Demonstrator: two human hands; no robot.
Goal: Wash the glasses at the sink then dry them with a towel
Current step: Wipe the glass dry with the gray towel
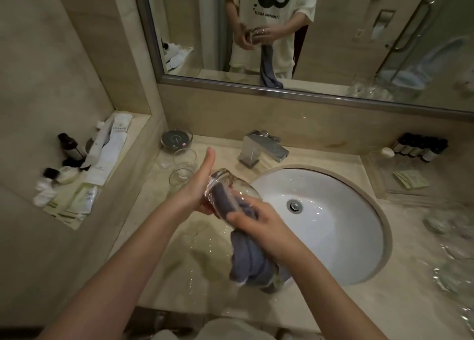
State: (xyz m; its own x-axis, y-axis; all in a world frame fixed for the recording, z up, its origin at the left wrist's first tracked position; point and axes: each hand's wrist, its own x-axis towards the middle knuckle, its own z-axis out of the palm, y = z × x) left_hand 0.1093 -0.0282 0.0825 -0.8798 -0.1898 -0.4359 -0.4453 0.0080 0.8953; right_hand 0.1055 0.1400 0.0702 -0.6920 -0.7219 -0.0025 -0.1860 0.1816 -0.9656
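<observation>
A clear drinking glass (228, 183) lies tilted on its side above the left rim of the white sink (333, 237). My left hand (195, 185) cups its base from the left, thumb pointing up. My right hand (259, 221) grips a grey-blue towel (248, 260) at the glass's mouth; part of the towel is pushed inside the glass, and the rest hangs down over the counter edge. Two more clear glasses (183, 167) stand on the counter to the left of the tap.
A chrome tap (261, 151) stands behind the sink. A glass dish (176, 139) sits at the back left. Toiletries (84, 170) fill the left ledge, small dark bottles (420, 147) stand at the back right, and blurred glassware (451, 249) sits to the right. The counter (205, 242) is wet.
</observation>
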